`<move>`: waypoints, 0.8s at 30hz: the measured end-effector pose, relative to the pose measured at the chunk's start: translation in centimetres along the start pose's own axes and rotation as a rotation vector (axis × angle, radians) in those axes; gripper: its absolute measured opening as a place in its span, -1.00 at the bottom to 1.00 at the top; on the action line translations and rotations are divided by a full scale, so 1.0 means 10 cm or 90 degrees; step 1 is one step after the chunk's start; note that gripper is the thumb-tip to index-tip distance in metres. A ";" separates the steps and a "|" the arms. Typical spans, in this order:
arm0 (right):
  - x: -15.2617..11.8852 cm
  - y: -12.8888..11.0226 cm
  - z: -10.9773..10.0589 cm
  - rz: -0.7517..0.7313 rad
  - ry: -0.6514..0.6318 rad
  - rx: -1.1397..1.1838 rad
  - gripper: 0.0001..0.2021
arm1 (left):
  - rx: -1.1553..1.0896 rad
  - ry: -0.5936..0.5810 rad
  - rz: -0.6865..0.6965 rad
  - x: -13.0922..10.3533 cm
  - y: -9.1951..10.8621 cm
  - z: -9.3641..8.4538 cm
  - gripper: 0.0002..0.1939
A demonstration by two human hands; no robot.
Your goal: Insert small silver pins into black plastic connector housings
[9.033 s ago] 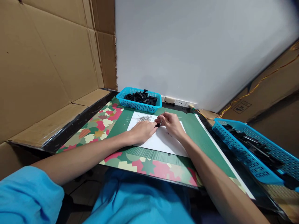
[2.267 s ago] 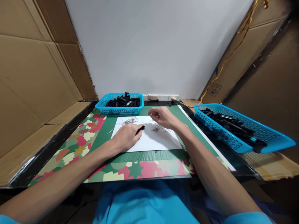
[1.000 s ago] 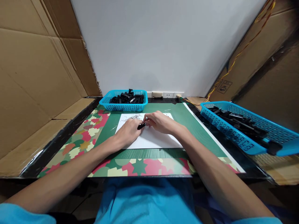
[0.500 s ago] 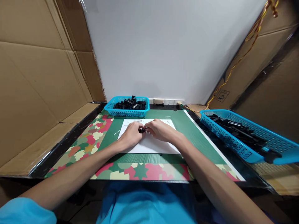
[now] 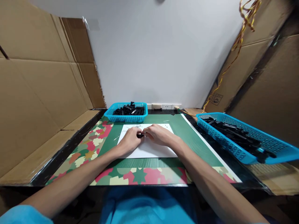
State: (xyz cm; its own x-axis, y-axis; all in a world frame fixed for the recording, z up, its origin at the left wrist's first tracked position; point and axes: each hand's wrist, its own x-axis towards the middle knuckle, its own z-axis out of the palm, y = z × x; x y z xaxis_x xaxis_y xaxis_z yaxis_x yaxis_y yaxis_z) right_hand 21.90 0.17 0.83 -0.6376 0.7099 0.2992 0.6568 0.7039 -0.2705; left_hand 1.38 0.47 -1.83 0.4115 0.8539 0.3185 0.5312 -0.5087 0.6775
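Above a white sheet (image 5: 151,151) my two hands meet at a small black piece (image 5: 140,136), whose exact kind I cannot make out. The fingers of my left hand (image 5: 131,140) are closed around it, and its dark end shows between thumb and forefinger. My right hand (image 5: 157,134) pinches at the right end of the same piece, its fingertips pressed together. Whether those fingertips hold a separate tiny part is too small to see. Small dark bits (image 5: 137,126) lie at the sheet's far edge, partly behind my hands.
A blue basket (image 5: 126,118) of black parts stands at the back left; a longer blue basket (image 5: 247,157) of black parts is at the right. Beneath the sheet lies a green patterned mat (image 5: 191,140). Cardboard walls (image 5: 32,87) flank the table; a twisted yellow cable (image 5: 221,74) hangs at right.
The camera view has tilted up slightly, so the table sits lower in the picture. Both hands stay together at the black piece with little visible movement.
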 end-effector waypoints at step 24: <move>0.05 0.32 -0.10 0.084 0.092 0.511 -0.79 | 0.093 0.176 0.291 -0.03 0.00 -0.03 -0.70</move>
State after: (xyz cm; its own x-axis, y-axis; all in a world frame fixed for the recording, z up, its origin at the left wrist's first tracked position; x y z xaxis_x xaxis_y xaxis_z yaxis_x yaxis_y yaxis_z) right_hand 24.10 2.73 1.05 -0.4815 0.8162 0.3193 0.2006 0.4573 -0.8664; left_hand 1.03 0.22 -1.73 0.4247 0.5298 0.7342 0.4501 -0.8271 0.3365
